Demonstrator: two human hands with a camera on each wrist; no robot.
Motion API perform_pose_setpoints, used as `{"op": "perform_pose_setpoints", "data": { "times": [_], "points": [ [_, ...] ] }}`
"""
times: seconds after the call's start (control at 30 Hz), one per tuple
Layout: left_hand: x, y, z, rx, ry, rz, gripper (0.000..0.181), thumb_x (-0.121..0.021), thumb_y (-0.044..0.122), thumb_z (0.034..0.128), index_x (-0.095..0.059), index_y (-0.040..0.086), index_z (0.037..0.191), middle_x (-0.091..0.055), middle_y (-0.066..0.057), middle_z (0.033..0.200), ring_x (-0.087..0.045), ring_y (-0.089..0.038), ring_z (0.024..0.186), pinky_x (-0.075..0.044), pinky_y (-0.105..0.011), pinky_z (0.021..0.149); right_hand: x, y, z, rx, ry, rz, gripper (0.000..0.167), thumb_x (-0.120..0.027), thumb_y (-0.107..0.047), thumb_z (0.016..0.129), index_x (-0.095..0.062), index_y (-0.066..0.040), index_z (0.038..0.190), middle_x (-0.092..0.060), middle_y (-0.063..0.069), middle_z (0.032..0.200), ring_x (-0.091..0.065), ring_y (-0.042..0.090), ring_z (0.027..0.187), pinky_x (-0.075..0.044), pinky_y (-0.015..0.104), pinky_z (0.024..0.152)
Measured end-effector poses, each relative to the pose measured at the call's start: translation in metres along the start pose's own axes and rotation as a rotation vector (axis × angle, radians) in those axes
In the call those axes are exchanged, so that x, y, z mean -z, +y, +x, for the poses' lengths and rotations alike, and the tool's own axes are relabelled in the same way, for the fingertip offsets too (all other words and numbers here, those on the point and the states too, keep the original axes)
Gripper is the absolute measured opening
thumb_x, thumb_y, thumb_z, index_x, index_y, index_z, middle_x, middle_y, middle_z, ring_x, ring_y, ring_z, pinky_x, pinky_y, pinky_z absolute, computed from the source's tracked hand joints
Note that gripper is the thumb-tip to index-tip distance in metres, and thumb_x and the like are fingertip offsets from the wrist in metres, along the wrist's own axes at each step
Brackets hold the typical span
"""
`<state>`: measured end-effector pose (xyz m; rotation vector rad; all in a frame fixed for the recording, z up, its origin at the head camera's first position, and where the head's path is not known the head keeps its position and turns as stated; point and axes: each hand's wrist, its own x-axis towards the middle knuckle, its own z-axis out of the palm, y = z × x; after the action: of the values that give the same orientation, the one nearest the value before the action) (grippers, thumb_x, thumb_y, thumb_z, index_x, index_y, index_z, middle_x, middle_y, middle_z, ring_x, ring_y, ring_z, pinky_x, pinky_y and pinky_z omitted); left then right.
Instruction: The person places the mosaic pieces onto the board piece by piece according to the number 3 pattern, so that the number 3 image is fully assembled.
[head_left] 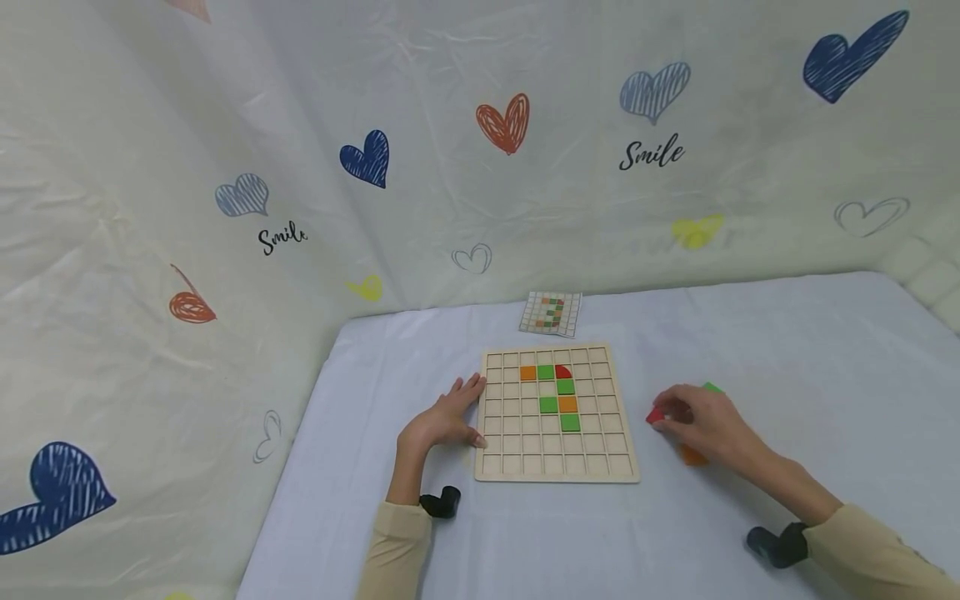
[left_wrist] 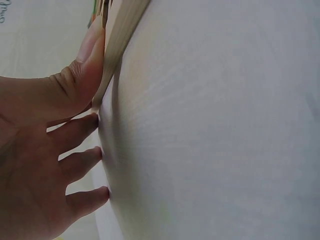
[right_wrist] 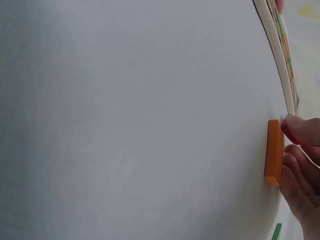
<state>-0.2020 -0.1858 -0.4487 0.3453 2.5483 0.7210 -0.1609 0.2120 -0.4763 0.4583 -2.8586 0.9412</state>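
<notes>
A wooden grid board (head_left: 517,467) lies on the white-covered table, with green, orange and red pieces set in its squares. My left hand (head_left: 442,421) rests at the board's left edge, fingers spread and thumb touching the rim. To the right of the board, my right hand (head_left: 708,425) pinches a small red piece (head_left: 655,415) between thumb and fingers; its full shape is covered. Under that hand an orange block (right_wrist: 273,152) lies on the cloth. A green piece (head_left: 712,387) shows partly behind the hand.
Behind the board lies a small card (head_left: 529,321) printed with a coloured grid pattern. A heart-patterned curtain (head_left: 420,233) hangs along the table's back edge. Black wrist devices (head_left: 442,502) are worn at both wrists.
</notes>
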Motion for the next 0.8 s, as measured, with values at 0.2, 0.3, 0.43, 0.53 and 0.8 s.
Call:
{"op": "perform_pose_setpoints", "data": {
  "times": [0.2, 0.3, 0.43, 0.53, 0.8],
  "points": [
    [0.000, 0.000, 0.000, -0.008, 0.007, 0.002, 0.105, -0.088, 0.013, 0.0788, -0.026, 0.006, 0.163, -0.017, -0.010, 0.173, -0.006, -0.034, 0.161, -0.009, -0.058, 0.129, 0.000, -0.001, 0.001, 0.041, -0.013, 0.039, 0.030, -0.084, 0.001, 0.079, -0.073, -0.003, 0.106, -0.074, 0.002, 0.090, -0.067, 0.016, 0.079, -0.061, 0.028, 0.070],
    [0.000, 0.001, -0.001, -0.008, 0.005, 0.002, 0.105, -0.088, 0.013, 0.0789, -0.026, 0.006, 0.163, -0.017, -0.010, 0.173, -0.006, -0.034, 0.161, -0.009, -0.058, 0.129, 0.000, 0.001, 0.000, 0.070, -0.010, 0.055, 0.033, -0.083, 0.003, 0.079, -0.074, -0.005, 0.110, -0.076, 0.002, 0.094, -0.069, 0.014, 0.079, -0.060, 0.025, 0.070],
    [0.001, 0.002, -0.002, -0.001, -0.003, 0.005, 0.104, -0.087, 0.014, 0.0799, -0.025, 0.007, 0.164, -0.016, -0.010, 0.173, -0.006, -0.034, 0.161, -0.009, -0.057, 0.129, 0.001, 0.001, -0.001, 0.062, -0.029, 0.100, 0.029, -0.080, 0.003, 0.082, -0.076, -0.008, 0.109, -0.078, 0.003, 0.101, -0.071, 0.013, 0.083, -0.059, 0.021, 0.072],
    [0.001, 0.002, -0.002, 0.005, -0.007, 0.013, 0.104, -0.087, 0.014, 0.0808, -0.024, 0.007, 0.164, -0.016, -0.009, 0.173, -0.005, -0.033, 0.161, -0.009, -0.057, 0.129, 0.001, -0.003, -0.001, 0.023, -0.062, 0.142, 0.023, -0.078, -0.001, 0.085, -0.077, -0.009, 0.107, -0.078, 0.002, 0.102, -0.071, 0.014, 0.085, -0.058, 0.020, 0.074],
    [0.001, 0.003, -0.001, 0.012, -0.010, 0.009, 0.104, -0.086, 0.013, 0.0809, -0.024, 0.009, 0.164, -0.015, -0.008, 0.173, -0.005, -0.032, 0.161, -0.009, -0.056, 0.129, -0.007, -0.018, 0.007, -0.056, -0.121, 0.202, 0.017, -0.080, -0.011, 0.087, -0.077, -0.013, 0.103, -0.077, 0.000, 0.100, -0.071, 0.014, 0.084, -0.056, 0.019, 0.071]
  ]
}}
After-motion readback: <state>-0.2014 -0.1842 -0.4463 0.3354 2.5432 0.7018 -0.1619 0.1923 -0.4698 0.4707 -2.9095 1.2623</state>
